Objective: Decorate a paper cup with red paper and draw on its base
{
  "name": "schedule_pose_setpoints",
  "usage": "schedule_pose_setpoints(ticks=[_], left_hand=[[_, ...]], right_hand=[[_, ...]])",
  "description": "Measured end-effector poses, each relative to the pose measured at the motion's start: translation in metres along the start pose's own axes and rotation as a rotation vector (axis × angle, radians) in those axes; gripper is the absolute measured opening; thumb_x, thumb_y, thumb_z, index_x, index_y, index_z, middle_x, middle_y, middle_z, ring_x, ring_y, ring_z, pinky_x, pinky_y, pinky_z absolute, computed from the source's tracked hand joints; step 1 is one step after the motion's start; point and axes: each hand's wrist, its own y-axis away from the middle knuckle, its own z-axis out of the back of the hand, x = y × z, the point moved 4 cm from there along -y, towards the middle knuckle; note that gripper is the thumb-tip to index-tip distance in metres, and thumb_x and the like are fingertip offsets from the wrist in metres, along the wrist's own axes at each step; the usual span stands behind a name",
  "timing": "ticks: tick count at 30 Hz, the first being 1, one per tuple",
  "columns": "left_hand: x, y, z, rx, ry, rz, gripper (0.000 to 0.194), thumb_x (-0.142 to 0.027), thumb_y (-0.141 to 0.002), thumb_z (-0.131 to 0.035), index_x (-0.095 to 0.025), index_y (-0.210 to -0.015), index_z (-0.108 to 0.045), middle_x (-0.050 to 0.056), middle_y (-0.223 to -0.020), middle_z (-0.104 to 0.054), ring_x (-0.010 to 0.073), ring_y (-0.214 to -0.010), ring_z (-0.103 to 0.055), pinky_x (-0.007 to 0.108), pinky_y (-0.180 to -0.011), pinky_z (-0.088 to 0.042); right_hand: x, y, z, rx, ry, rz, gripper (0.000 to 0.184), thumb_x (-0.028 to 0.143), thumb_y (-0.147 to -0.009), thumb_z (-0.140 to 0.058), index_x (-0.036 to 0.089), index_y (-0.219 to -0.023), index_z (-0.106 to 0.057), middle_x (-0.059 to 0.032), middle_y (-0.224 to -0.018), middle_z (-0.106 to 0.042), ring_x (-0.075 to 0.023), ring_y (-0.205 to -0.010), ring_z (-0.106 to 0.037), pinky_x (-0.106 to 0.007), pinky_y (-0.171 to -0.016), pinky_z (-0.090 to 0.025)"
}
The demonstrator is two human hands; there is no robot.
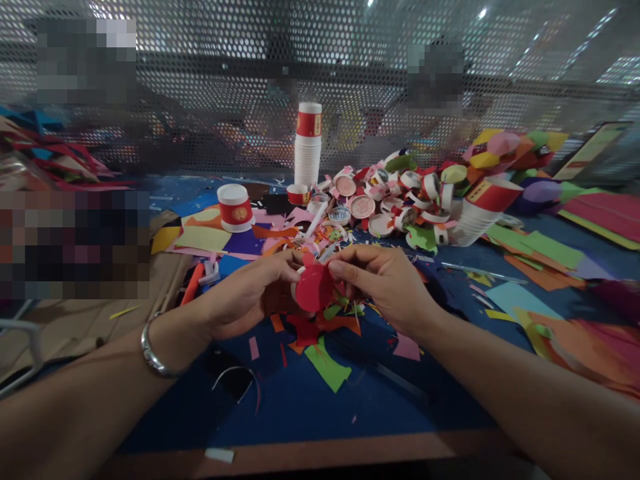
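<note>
Between my two hands is a round red paper piece (315,288) with a small tab at its top, held over the near part of the blue table. My left hand (260,290) is closed on its left edge, with the thumb at the upper side; a bit of white shows there. My right hand (383,283) pinches its upper right edge between thumb and fingers. Below the piece lie a red paper scrap (304,331) and a green paper scrap (329,365). What is behind the red piece is hidden.
A tall stack of paper cups (307,150) stands at the back, with an upside-down red and white cup (235,208) left of it. Cut cup rings and discs (363,207) are heaped behind my hands. Another cup stack (483,210) leans at right. Coloured paper sheets (540,257) lie beyond.
</note>
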Motion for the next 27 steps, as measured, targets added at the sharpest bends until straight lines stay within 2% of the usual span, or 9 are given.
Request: schedule_pose_setpoints(ticks=[7,15,21,27], left_hand=[[0.0021,-0.0005,0.0027,0.018,0.009,-0.008,0.034,-0.015,-0.072,-0.066,-0.018,-0.106,-0.066,0.003,-0.087,-0.067,0.0145,-0.075,-0.063,0.027,-0.075,-0.059],[-0.0014,0.0008,0.0008,-0.02,-0.001,-0.006,0.027,-0.016,-0.067,-0.068,-0.018,-0.093,-0.063,0.001,-0.085,-0.064,0.0143,-0.075,-0.062,0.026,-0.072,-0.058],[-0.0012,0.0012,0.0019,-0.01,0.018,0.001,0.025,-0.016,-0.069,-0.067,-0.018,-0.094,-0.063,0.002,-0.085,-0.066,0.016,-0.076,-0.064,0.027,-0.072,-0.058],[0.0004,-0.0004,0.003,-0.001,0.042,0.008,0.025,-0.015,-0.071,-0.066,-0.019,-0.095,-0.064,0.002,-0.087,-0.067,0.0153,-0.077,-0.063,0.026,-0.073,-0.057]], right_hand=[[-0.0004,-0.0001,0.0008,0.018,-0.026,0.009,0.022,0.038,-0.085,-0.078,0.016,-0.089,-0.076,0.0025,-0.064,-0.065,-0.0069,-0.051,-0.053,-0.023,-0.048,-0.04],[0.0013,0.0014,0.0021,0.023,-0.012,0.026,0.02,0.036,-0.087,-0.076,0.017,-0.089,-0.075,0.0034,-0.065,-0.063,-0.0061,-0.05,-0.051,-0.022,-0.048,-0.039],[0.0023,0.0013,0.002,0.013,0.041,0.067,0.028,0.039,-0.093,-0.069,0.017,-0.076,-0.069,0.0027,-0.065,-0.061,-0.0055,-0.049,-0.053,-0.022,-0.048,-0.039],[0.0012,0.0009,0.003,0.017,0.086,0.072,0.03,0.039,-0.095,-0.067,0.017,-0.074,-0.067,0.003,-0.064,-0.061,-0.0053,-0.049,-0.052,-0.022,-0.048,-0.039]])
